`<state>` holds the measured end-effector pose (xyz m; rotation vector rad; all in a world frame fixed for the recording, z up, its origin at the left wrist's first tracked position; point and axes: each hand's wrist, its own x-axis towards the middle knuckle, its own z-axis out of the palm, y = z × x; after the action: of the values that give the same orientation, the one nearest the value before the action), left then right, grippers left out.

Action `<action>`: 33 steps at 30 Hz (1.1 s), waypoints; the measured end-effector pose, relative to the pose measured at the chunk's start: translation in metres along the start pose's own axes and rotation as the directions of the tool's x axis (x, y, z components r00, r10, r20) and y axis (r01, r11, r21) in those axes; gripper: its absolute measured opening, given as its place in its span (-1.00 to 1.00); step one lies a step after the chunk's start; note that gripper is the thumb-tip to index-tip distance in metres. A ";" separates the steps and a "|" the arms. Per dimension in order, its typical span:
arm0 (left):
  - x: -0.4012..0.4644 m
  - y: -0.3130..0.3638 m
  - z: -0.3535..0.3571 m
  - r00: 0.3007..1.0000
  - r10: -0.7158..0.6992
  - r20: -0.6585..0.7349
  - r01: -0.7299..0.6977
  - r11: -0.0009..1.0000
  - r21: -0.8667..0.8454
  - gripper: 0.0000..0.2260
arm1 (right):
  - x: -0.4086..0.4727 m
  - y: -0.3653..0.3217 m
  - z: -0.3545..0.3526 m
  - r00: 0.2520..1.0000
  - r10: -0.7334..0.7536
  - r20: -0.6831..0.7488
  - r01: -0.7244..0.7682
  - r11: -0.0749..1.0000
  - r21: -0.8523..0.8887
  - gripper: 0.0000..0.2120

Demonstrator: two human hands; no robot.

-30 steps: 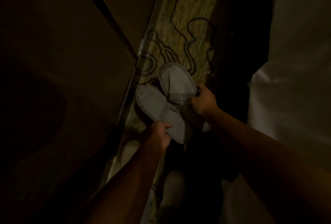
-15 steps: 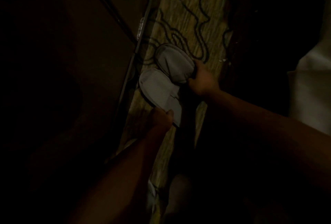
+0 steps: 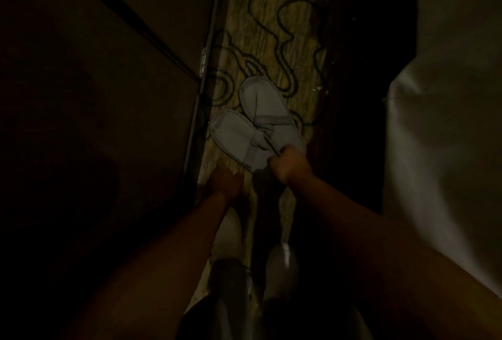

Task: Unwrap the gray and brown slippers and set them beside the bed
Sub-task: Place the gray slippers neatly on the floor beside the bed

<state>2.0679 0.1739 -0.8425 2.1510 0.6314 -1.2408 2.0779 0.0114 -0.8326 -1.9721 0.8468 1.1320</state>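
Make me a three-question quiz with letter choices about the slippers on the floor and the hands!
1. Where do the gray slippers lie?
A. on the patterned carpet
B. on the bed
C. on a chair

2. How many gray slippers show?
A. one
B. two
C. four

3. What does the right hand do?
A. hangs open
B. grips the slippers' near end
C. waves

Answers:
1 A, swirled carpet lies under them.
2 B, two overlapping soles show.
3 B, its fingers curl at their near end; the left hand sits apart from them.
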 end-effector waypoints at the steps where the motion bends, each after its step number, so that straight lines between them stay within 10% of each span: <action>1: -0.005 0.004 -0.003 1.000 0.018 -0.004 -0.018 1.000 -0.009 -0.41 | -0.009 0.000 0.007 0.999 -0.003 0.051 0.003 1.000 -0.001 -0.56; 8: 0.003 0.017 -0.024 0.978 0.194 -0.078 -0.192 0.981 0.040 -0.52 | -0.019 0.008 0.025 1.000 -0.027 0.016 0.025 0.993 0.115 -0.84; 12: 0.036 0.016 -0.031 0.971 0.215 -0.102 -0.210 0.976 0.051 -0.43 | 0.009 0.024 0.035 0.975 -0.033 -0.222 0.088 0.965 0.246 -0.52; 20: 0.077 0.017 -0.035 0.913 0.396 -0.093 -0.358 0.891 0.279 -0.37 | 0.059 0.035 0.050 0.927 -0.082 -0.366 0.165 0.965 0.201 -0.50; 25: 0.090 0.034 -0.042 0.932 0.338 -0.129 -0.291 0.912 0.289 -0.43 | 0.077 0.000 0.049 0.920 -0.152 -0.361 0.209 0.970 0.124 -0.31; 33: 0.105 0.033 -0.041 0.977 0.212 0.004 -0.186 0.850 0.493 -0.35 | 0.088 0.008 0.046 0.882 -0.221 -0.416 0.259 0.965 0.037 -0.52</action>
<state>2.1626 0.1894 -0.9102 2.5883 0.0979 -1.3391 2.0865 0.0278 -0.9302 -2.2000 0.8142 0.5312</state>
